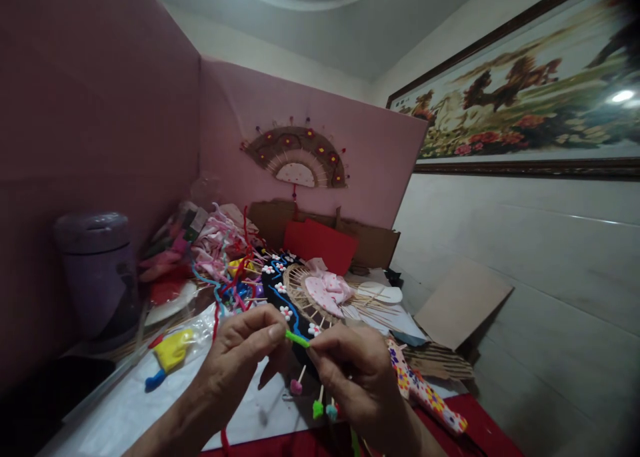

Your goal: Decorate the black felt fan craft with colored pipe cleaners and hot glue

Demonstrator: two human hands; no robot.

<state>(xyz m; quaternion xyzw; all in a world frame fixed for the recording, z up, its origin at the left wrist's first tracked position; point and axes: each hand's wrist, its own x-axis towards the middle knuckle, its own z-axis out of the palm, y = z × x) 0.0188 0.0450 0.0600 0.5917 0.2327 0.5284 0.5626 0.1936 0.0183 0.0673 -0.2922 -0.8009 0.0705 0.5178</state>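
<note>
Between my two hands a short, bright green strip (299, 339) is stretched, soft-looking, its exact material unclear. The fingers of my left hand (245, 350) pinch one end, and those of my right hand (357, 370) pinch the other. Just behind lies a handmade fan (273, 290) with a black outer band, white flowers, a blue wavy line and thin stick ribs. Pink dotted cloth (327, 291) covers its centre. Below my hands, sticks tipped with a pink lump (296, 386) and a green lump (319, 409) show past the fan's edge, partly hidden by my right hand.
A finished-looking brown fan (300, 149) hangs on the pink panel (230, 123). Craft scraps (220, 240) and yellow clay (173, 351) lie at left, near a lidded purple container (97, 277). Red card (320, 245) leans behind; a flower-patterned object (425, 393) sits at right.
</note>
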